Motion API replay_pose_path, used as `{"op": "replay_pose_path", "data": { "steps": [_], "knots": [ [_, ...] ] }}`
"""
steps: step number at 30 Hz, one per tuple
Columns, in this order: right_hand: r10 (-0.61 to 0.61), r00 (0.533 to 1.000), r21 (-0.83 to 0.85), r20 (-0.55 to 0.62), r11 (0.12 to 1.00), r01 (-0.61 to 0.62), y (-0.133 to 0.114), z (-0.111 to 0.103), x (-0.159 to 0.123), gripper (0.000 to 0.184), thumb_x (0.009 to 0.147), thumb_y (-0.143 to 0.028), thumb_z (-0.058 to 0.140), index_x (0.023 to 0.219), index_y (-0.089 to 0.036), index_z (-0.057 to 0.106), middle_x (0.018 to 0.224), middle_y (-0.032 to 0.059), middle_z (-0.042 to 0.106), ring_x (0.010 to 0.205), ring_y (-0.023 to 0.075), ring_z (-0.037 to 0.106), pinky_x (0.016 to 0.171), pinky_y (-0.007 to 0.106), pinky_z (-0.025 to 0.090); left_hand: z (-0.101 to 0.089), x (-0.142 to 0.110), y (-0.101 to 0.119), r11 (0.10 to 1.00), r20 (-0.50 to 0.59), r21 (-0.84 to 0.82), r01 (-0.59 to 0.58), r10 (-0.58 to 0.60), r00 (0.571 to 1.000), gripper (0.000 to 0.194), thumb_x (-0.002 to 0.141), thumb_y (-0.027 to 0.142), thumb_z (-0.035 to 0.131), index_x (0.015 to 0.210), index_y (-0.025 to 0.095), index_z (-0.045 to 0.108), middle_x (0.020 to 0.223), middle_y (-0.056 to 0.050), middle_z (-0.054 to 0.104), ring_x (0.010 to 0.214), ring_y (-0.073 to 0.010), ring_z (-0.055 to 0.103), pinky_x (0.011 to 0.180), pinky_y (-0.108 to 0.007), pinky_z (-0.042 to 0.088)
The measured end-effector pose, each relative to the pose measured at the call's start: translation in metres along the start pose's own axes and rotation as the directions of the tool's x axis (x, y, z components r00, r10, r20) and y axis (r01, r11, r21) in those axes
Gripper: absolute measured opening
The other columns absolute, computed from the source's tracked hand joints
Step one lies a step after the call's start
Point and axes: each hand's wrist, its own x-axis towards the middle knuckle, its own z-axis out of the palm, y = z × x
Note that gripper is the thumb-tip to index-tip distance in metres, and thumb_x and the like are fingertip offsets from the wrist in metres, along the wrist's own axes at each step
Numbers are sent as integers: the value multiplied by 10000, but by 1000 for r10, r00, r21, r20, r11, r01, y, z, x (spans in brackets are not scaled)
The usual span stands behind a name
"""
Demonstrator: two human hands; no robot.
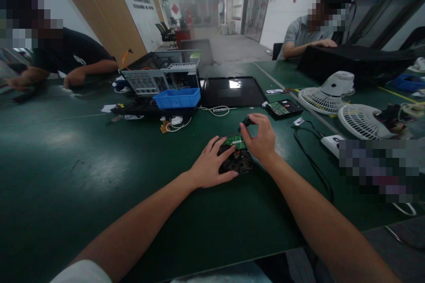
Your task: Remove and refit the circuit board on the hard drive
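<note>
On the green table lies an opened black device [241, 163] with a green circuit board [237, 142] along its far side. My left hand [212, 163] rests over its left part, fingers spread across it and thumb along the near edge. Above the right end of the circuit board, my right hand [260, 137] pinches a small dark piece [247, 121] between thumb and fingers. Its exact kind is too small to make out, and part of it is hidden by the fingers.
Beyond stand a blue bin [177, 98], an opened computer case [146, 83] and a black panel [232, 91]. Another black unit with a board [283, 108] lies right, near white fans [323, 99] and a black cable [310, 159]. Two people sit across the table.
</note>
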Motion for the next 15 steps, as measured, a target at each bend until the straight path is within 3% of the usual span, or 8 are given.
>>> {"op": "replay_pose_path", "data": {
  "steps": [10,15],
  "knots": [
    [19,997,99,69,995,-26,0,0,-2,447,933,-208,630,1351,-245,479,1270,137,600,1125,278,648,875,464,624,0,0,0,1000,-16,-8,-3,3,1000,878,900,753,571,1631,318,352,1710,-127,183,1575,-456,96,1218,-694,280],
    [67,994,73,86,995,-74,-1,0,-3,445,944,-257,656,1350,-269,475,1195,98,613,954,235,664,815,435,623,0,0,1,1000,-11,-8,-3,3,1000,878,905,758,557,1633,313,349,1716,-131,165,1577,-457,86,1220,-693,277]
  ]
}}
